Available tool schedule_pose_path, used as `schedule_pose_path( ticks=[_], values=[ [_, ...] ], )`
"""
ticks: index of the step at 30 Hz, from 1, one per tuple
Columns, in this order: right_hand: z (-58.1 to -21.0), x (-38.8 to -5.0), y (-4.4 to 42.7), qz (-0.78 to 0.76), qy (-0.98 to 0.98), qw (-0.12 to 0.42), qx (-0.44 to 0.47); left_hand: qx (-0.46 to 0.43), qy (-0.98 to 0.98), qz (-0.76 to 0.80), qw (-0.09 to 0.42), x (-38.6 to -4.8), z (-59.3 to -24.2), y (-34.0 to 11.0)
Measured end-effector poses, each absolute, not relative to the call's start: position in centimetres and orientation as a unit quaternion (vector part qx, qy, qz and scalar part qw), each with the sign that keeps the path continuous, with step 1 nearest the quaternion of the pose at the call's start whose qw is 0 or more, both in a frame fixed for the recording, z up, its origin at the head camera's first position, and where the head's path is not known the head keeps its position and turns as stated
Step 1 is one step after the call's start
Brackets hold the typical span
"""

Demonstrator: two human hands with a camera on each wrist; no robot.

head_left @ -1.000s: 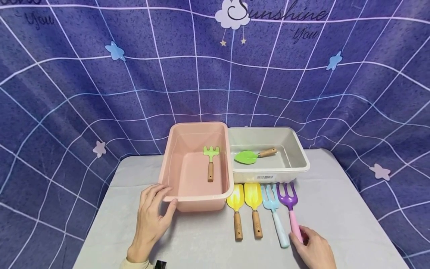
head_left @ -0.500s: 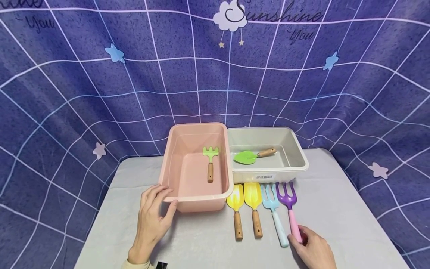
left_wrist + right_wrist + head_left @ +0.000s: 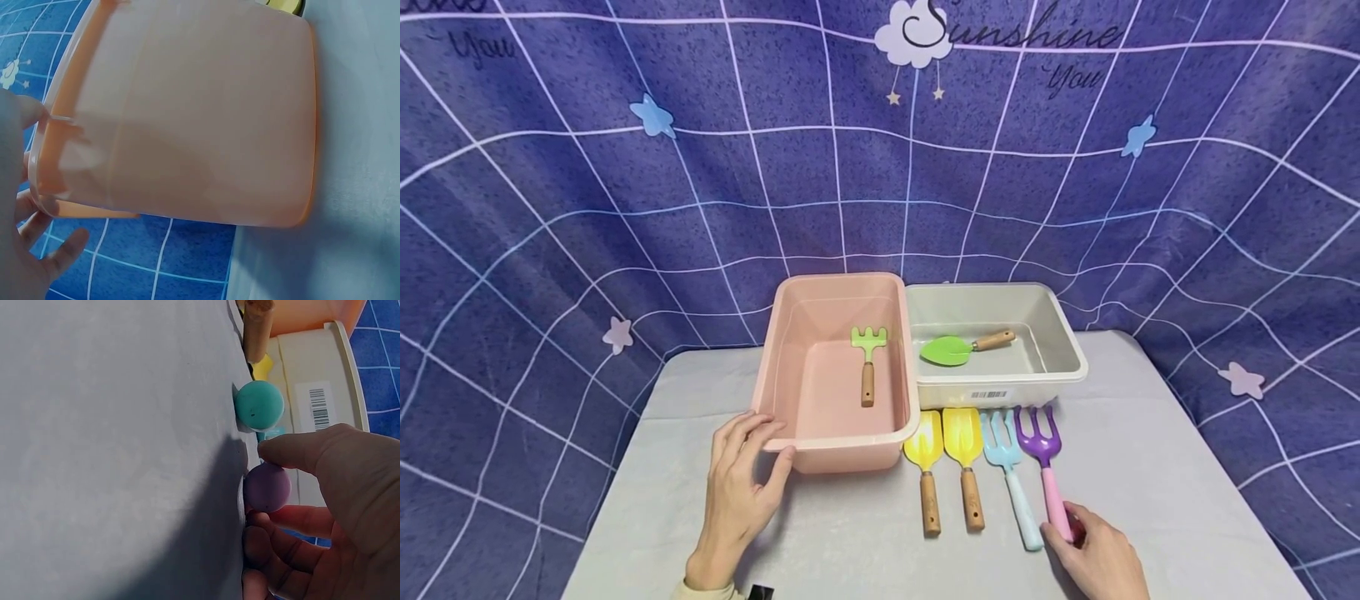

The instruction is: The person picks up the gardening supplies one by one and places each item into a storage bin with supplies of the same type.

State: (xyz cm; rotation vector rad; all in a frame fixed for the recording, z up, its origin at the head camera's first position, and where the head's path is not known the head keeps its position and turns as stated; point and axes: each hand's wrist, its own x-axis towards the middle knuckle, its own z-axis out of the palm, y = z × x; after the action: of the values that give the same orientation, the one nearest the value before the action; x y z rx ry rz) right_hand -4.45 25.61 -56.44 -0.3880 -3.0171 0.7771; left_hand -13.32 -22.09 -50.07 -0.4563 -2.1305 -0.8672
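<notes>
My left hand (image 3: pixel 741 487) holds the near left corner of the pink bin (image 3: pixel 850 458), fingers over the rim and thumb at the outer front wall. In the left wrist view, the thumb and fingertips lie along the bin's edge. My right hand (image 3: pixel 1097 550) grips the pink handle end of a purple garden fork (image 3: pixel 1040 446), which lies on the table. In the right wrist view, thumb and fingers are on either side of the handle end (image 3: pixel 269 487). Left of it lie a light-blue garden fork (image 3: pixel 1015 479) and two yellow hand trowels (image 3: pixel 929 467) with wooden handles.
A green hand rake (image 3: pixel 868 367) lies inside the pink bin. Beside that bin stands a grey-white bin (image 3: pixel 1000 392) with a green trowel (image 3: pixel 951 351) in it. A grey cloth covers the table (image 3: pixel 850 550); a blue-purple grid curtain (image 3: pixel 880 183) hangs behind.
</notes>
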Motion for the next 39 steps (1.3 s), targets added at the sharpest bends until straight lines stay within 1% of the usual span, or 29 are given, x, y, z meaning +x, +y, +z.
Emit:
schedule_pose_path(
  ticks=[5, 12, 39],
  values=[
    [-56.37, -4.46, 25.62, 0.247, -0.961, 0.000, -0.123, -0.178, -0.836, -0.343, 0.389, -13.34, -50.19, -22.09],
    [-56.17, -4.62, 25.66, 0.246, -0.960, -0.017, -0.130, -0.179, -0.836, -0.344, 0.389, -13.36, -50.13, -22.06],
    [-56.14, -4.68, 25.66, 0.252, -0.959, -0.023, -0.129, -0.179, -0.836, -0.342, 0.390, -13.39, -50.22, -22.03]
  ],
)
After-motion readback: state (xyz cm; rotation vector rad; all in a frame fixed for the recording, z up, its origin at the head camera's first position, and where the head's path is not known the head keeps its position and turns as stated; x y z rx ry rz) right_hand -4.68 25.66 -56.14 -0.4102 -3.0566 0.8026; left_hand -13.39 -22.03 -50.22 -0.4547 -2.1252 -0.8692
